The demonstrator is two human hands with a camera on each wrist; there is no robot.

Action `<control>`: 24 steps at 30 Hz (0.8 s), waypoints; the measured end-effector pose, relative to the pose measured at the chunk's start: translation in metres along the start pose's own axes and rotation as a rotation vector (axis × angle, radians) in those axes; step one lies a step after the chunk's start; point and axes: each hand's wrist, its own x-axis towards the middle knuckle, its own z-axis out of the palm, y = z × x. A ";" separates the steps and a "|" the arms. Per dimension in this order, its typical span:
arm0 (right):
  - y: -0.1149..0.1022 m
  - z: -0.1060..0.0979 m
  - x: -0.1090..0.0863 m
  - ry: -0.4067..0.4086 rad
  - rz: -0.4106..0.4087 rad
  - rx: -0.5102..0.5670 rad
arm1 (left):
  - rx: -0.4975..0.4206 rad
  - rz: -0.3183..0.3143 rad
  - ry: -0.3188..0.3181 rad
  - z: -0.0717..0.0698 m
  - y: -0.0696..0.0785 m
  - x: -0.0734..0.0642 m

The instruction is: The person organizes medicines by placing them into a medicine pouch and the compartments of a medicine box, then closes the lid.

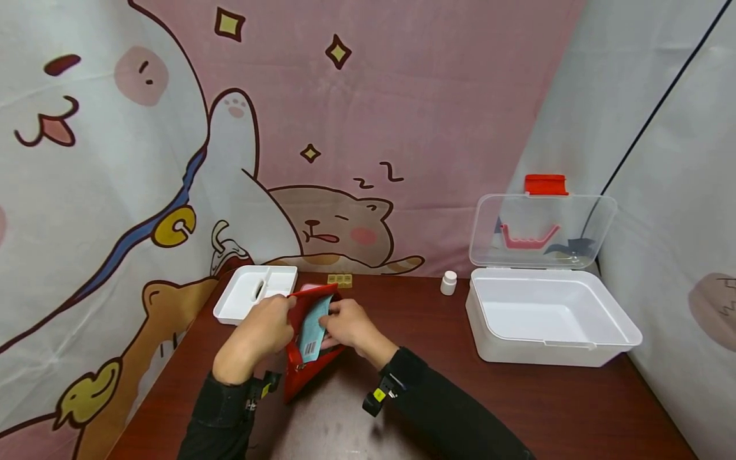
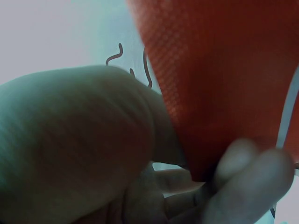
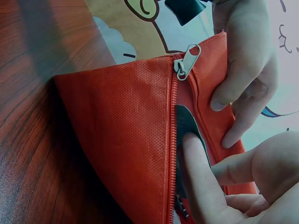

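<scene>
A red zippered pouch [image 3: 126,126] stands tilted over the table with its zipper [image 3: 173,140] undone. My left hand [image 1: 259,332] grips the pouch along one side of its mouth, the fingers [image 3: 243,70] curled over the red fabric. My right hand [image 1: 352,324] reaches into the opening and pinches a flat light-blue packet [image 1: 313,331] with a barcode near its lower end. In the right wrist view that packet [image 3: 187,120] looks dark and sits partly inside the pouch. Red fabric [image 2: 219,70] fills much of the left wrist view, beside the left thumb and fingers.
A white shallow tray [image 1: 234,308] lies at the back left, and a small yellowish block [image 1: 340,280] behind the pouch. A white bottle [image 1: 448,283] stands at the back. On the right is a white box [image 1: 535,354] with its clear lid [image 1: 489,217] raised.
</scene>
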 end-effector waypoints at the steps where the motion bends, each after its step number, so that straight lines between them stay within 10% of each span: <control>1: 0.000 0.001 0.000 -0.001 0.003 0.002 | -0.002 0.000 -0.002 0.000 0.000 0.000; 24: 0.004 0.013 0.005 -0.009 0.001 -0.014 | -0.019 0.019 -0.015 0.000 0.001 -0.001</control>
